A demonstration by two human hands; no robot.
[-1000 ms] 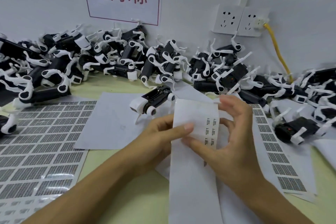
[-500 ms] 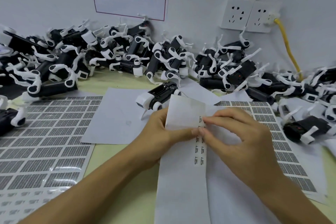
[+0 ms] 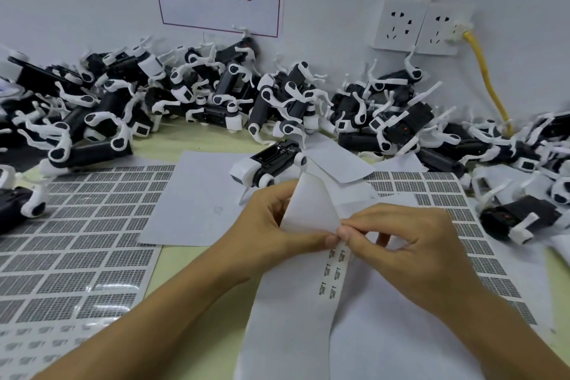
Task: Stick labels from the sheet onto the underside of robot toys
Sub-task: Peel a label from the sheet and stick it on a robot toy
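A long white label sheet [image 3: 290,311] lies in front of me, its top end folded back into a curl. My left hand [image 3: 277,219] grips that folded end between thumb and fingers. My right hand [image 3: 410,250] pinches at the fold's edge, right where a narrow column of small printed labels [image 3: 334,271] begins. One black-and-white robot toy [image 3: 271,165] lies belly-up on white paper just beyond my hands.
A heap of black-and-white robot toys [image 3: 216,102] runs along the wall from left to right. Sheets of grey printed labels [image 3: 77,241] cover the table at left, with more label sheets [image 3: 481,244] at right. A yellow cable [image 3: 490,86] hangs from the wall socket.
The sheet came down from upright toward the table and its top end got folded back. My right hand moved down the label column to the fold's edge.
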